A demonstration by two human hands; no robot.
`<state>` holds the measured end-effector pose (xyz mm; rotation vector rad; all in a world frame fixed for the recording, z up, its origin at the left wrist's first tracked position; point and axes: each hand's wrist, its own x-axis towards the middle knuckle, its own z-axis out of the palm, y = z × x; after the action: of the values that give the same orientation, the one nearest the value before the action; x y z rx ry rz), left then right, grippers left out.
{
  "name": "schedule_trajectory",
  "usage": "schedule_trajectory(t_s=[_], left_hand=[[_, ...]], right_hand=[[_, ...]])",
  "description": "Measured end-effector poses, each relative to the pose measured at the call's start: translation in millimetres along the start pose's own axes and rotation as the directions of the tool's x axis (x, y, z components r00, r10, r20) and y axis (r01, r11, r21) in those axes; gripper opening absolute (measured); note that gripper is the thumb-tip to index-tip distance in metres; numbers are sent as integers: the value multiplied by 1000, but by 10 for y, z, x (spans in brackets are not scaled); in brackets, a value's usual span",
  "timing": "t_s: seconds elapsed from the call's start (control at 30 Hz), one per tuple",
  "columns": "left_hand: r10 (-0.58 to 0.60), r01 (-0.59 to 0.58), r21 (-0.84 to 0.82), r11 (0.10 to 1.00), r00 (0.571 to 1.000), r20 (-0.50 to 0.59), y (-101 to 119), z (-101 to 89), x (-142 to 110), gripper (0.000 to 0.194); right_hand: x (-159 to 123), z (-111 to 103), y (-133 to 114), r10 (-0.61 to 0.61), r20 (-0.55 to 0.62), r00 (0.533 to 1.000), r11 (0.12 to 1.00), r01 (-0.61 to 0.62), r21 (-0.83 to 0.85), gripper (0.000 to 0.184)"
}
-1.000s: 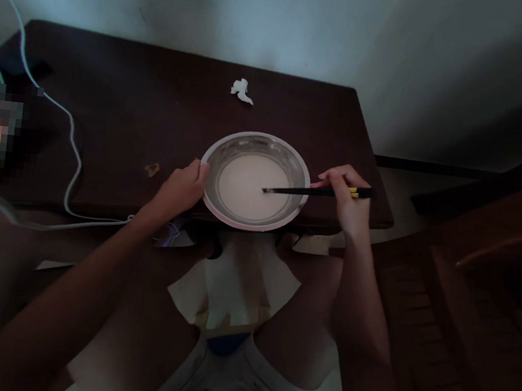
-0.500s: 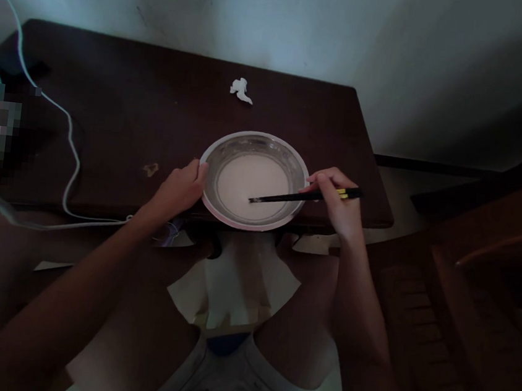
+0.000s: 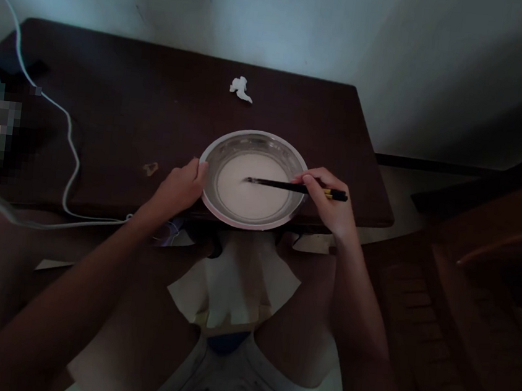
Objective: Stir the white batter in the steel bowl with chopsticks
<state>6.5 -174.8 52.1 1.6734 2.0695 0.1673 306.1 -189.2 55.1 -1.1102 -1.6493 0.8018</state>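
A round metal bowl (image 3: 214,153) sits at the front edge of the dark table, with a pale whitish mixture (image 3: 246,200) inside. My left hand (image 3: 181,184) grips the bowl's left rim, thumb over the edge. Over the right rim, my right hand (image 3: 328,196) is closed on black chopsticks (image 3: 280,186) with yellow bands near their back end. Their tips reach into the mixture near its middle and look slightly blurred. Whether the mixture is thin or thick I cannot tell.
A crumpled white tissue (image 3: 241,89) lies behind the bowl on the table (image 3: 113,93). A white cable (image 3: 73,144) runs along the left side. At the far left a patch is pixelated. Right of the table stands a brown wooden chair (image 3: 442,289).
My right hand and the chopsticks have shifted left, and the tips have moved slightly up and left in the mixture. My left hand and the bowl stay in place.
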Motion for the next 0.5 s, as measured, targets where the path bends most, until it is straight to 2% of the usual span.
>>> schedule_trajectory(t_s=[0.13,0.17,0.23,0.33,0.4,0.5], left_hand=[[1,-1,7,1000,1000,-3,-4,-1,0,40],[5,-5,11,1000,1000,2,-7,1,3,41],[7,-7,20,1000,1000,2,-11,7,9,42],[17,-16,22,1000,1000,-18,-11,7,9,40],[18,-18,18,1000,1000,-22,-5,1,1,39],[21,-21,18,1000,1000,-8,0,-7,-8,40]], right_hand=[[-4,-51,5,54,-183,982,998,-52,20,37],[-7,-53,2,79,-185,980,997,-73,39,37],[-11,-32,-7,88,-112,990,995,-82,57,36],[-1,5,-17,6,29,1000,1000,-7,15,30],[6,-6,-12,-30,0,1000,999,30,-22,29],[-1,-49,2,29,-143,989,1000,-29,2,32]])
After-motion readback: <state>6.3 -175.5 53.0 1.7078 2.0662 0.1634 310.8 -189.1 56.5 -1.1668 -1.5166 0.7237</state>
